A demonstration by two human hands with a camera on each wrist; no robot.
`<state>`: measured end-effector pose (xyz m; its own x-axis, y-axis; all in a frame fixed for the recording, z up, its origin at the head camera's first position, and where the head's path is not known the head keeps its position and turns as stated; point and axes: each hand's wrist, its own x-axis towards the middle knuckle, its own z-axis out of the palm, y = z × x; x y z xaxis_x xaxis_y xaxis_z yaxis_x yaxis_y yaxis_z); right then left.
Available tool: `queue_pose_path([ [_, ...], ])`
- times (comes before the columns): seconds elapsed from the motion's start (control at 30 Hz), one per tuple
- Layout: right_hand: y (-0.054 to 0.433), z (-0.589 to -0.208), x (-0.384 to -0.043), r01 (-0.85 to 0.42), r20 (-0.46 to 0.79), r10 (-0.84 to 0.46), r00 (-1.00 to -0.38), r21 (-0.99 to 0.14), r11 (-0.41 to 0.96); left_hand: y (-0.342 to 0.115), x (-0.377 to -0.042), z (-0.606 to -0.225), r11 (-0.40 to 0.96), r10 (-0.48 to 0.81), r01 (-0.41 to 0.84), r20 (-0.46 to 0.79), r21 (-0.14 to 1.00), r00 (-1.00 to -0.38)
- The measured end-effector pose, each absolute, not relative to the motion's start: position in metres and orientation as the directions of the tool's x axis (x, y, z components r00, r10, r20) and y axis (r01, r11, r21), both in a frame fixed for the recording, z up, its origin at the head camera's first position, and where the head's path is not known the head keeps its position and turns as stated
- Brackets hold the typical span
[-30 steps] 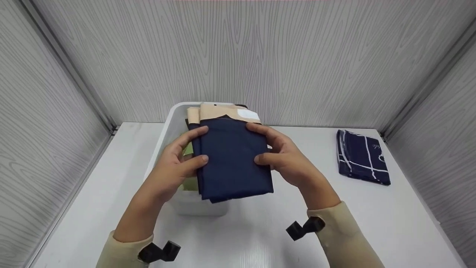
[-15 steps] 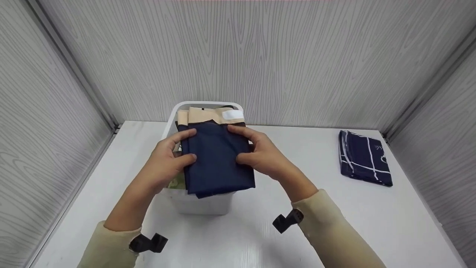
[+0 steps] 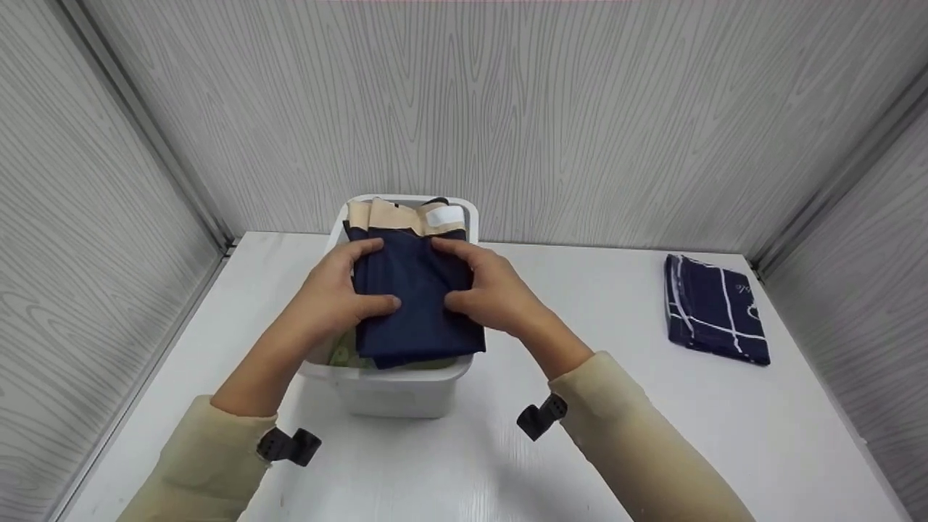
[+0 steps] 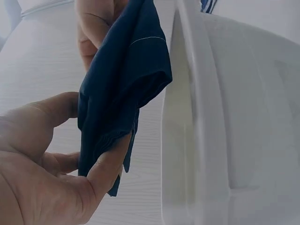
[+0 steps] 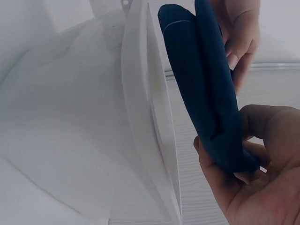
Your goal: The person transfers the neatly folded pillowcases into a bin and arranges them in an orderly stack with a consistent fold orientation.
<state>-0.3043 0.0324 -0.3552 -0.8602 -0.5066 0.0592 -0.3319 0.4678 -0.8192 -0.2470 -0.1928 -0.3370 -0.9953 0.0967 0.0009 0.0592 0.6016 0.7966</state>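
Both hands hold a folded navy cloth [image 3: 417,286] with a beige band and a white patch along its far edge. My left hand [image 3: 330,293] grips its left side, thumb on top. On the right side, my right hand [image 3: 500,293] grips it in the same way. The cloth lies over the mouth of a white plastic bin [image 3: 397,397] and hides most of the inside. In the left wrist view, fingers and thumb pinch the cloth [image 4: 117,79] beside the bin's rim [image 4: 194,93]. The right wrist view shows the cloth [image 5: 206,89] held just above the rim.
Green patterned material [image 3: 342,354] shows inside the bin, below the cloth. A folded navy cloth with white lines [image 3: 718,308] lies at the right of the white table [image 3: 580,283]. Grey wood-grain panels [image 3: 464,109] enclose the back and sides.
Both hands have carried the navy cloth left and slightly away, from partly beside the bin to over its mouth. The lined cloth at the right has stayed put.
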Motion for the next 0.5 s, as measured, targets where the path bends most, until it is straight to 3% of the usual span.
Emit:
queue_pose_path([
  [0.5, 0.017, -0.363, -0.304, -0.309, 0.039, -0.463, -0.885, -0.795, 0.522, -0.187, -0.256, -0.352, 0.688, 0.032, 0.049, 0.038, 0.724, -0.999],
])
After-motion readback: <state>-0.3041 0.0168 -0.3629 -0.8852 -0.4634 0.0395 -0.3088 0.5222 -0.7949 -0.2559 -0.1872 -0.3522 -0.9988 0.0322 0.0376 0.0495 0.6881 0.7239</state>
